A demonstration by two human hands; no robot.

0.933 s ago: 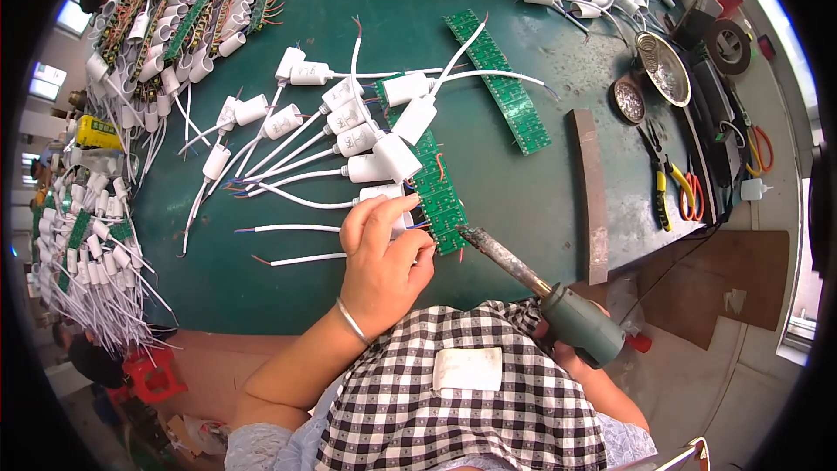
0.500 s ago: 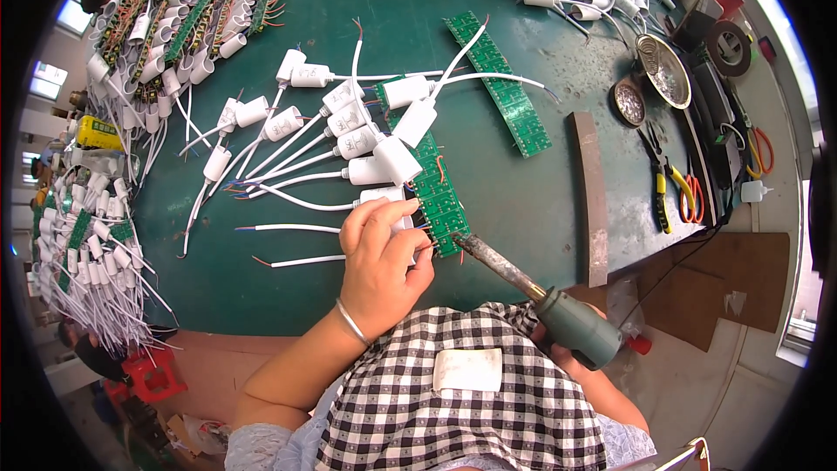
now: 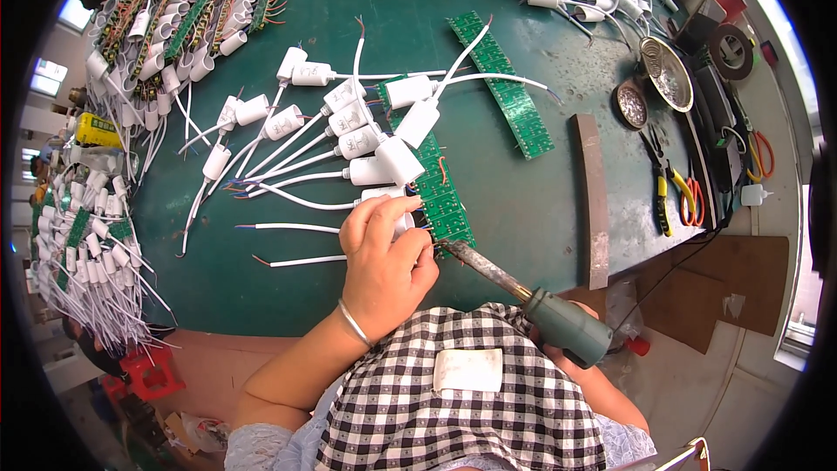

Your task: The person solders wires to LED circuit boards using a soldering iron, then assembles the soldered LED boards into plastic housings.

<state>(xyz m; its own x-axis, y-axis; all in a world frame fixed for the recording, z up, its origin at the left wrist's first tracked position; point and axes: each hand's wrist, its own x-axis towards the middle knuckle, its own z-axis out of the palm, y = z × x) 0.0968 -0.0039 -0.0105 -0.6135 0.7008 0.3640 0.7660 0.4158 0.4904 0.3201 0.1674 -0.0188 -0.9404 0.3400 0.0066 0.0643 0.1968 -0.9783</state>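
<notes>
My left hand (image 3: 385, 249) is closed, its fingers pinching a white plastic cap (image 3: 404, 225) with a cable at the near left edge of a green circuit board (image 3: 438, 192). Most of that cap and its thin wires are hidden by the fingers. Behind the dark green handle of a soldering iron (image 3: 568, 328), my right hand (image 3: 558, 356) grips it, largely covered. The blackened tip meets the board's near corner, close to my left fingertips. Several more white caps with cables (image 3: 362, 141) lie along the board's left edge, some overlapping it.
A second green board strip (image 3: 510, 96) lies farther back. To the right are a brown bar (image 3: 590, 201), a small bowl (image 3: 629, 105), a metal dish (image 3: 665, 74), yellow-handled pliers (image 3: 663, 201) and orange-handled scissors (image 3: 690, 201). Piles of wired caps (image 3: 87, 249) stand left and at the back.
The soldering iron has shifted left, its tip now nearer my left fingertips. The near end of the board has moved slightly right. My left hand keeps its pinch.
</notes>
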